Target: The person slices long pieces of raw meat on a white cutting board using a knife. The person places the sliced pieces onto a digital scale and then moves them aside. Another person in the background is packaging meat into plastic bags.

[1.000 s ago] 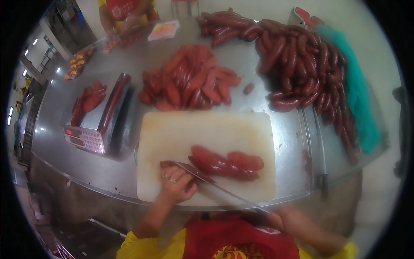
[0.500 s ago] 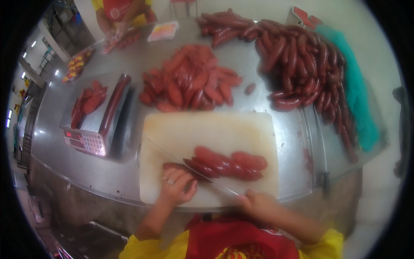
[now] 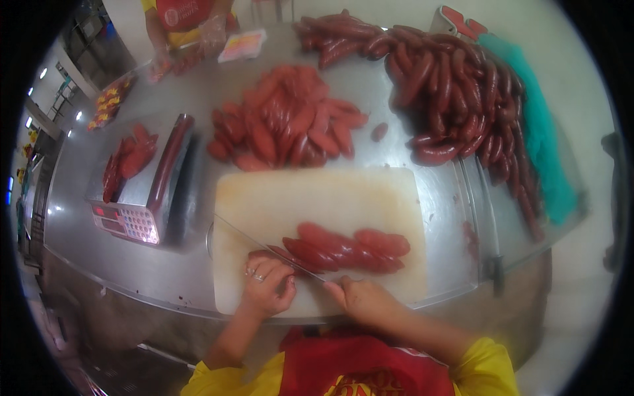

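On a pale cutting board (image 3: 317, 191), my left hand (image 3: 269, 285) has its fingers curled over a dark red sausage (image 3: 262, 253), pressing it down; much of it is hidden under the fingers. My right hand (image 3: 370, 302) grips a long thin knife (image 3: 246, 233) by its handle, which the fingers cover. The blade slants up and left across the sausage, close to my left fingertips. To the right of the blade, several slanted sausage slices (image 3: 343, 248) overlap in a row on the board.
Beyond the board lies a heap of cut sausage pieces (image 3: 284, 119). Whole sausages (image 3: 456, 92) are piled at right beside teal netting (image 3: 538, 132). A digital scale (image 3: 125, 222) at left bears slices and a sausage. A black-handled tool (image 3: 498, 270) rests right; another person's hands (image 3: 212, 36) are across the table.
My right hand has moved left and slightly up, drawing the knife up and left across the sausage. My left hand stays nearly in place. The other person's hands have spread apart.
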Motion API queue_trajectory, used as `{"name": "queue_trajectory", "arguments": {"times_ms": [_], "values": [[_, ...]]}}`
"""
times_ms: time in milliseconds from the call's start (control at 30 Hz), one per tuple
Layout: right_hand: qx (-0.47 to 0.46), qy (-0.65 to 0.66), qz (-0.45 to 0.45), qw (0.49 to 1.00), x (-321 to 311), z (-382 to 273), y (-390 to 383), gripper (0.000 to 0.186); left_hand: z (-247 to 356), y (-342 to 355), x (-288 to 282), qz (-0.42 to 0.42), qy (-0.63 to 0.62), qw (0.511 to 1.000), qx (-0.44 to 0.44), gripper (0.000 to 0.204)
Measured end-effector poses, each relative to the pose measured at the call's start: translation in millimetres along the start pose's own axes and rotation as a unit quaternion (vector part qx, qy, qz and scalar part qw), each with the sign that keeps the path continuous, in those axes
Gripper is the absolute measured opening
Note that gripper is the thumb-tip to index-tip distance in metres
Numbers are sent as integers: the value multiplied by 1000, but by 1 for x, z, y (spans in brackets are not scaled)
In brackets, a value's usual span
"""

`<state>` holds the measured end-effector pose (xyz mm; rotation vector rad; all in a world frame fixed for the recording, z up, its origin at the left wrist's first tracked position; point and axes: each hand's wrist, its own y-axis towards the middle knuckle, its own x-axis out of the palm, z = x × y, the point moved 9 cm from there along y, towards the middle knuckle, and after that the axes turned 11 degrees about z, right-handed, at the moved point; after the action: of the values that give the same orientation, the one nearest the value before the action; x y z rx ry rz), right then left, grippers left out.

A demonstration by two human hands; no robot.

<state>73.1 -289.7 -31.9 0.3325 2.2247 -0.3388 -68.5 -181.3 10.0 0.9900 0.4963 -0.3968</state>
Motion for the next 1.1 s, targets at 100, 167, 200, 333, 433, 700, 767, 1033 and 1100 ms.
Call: {"name": "queue_trajectory", "arguments": {"times_ms": [100, 167, 200, 333, 433, 700, 767, 1033, 1100], "values": [[14, -29, -25, 999, -20, 4, -17, 52, -3, 1, -13, 54, 19, 998, -1, 27], [57, -67, -59, 994, -46, 18, -55, 52, -6, 0, -12, 44, 34, 998, -9, 27], [87, -79, -77, 990, -58, 24, -74, 51, -7, -1, -13, 43, 36, 998, -15, 27], [92, -95, -90, 987, -74, 23, -103, 51, -11, -3, -10, 23, 28, 999, -30, 29], [100, -75, -105, 987, -48, 19, -77, 52, -14, -2, -11, 27, 13, 999, -39, 27], [-28, 23, 13, 999, 0, -22, 12, 57, -8, -1, -23, 86, 32, 995, -31, 25], [-21, 8, -1, 1000, -13, -18, 1, 57, -9, -1, -22, 83, 58, 994, -39, 25], [38, -83, -100, 991, -60, 17, -80, 53, -11, -6, -20, 84, 84, 992, -45, 31], [9, -65, -71, 995, -50, 12, -68, 53, -14, -7, -20, 83, 81, 992, -57, 29]]}}
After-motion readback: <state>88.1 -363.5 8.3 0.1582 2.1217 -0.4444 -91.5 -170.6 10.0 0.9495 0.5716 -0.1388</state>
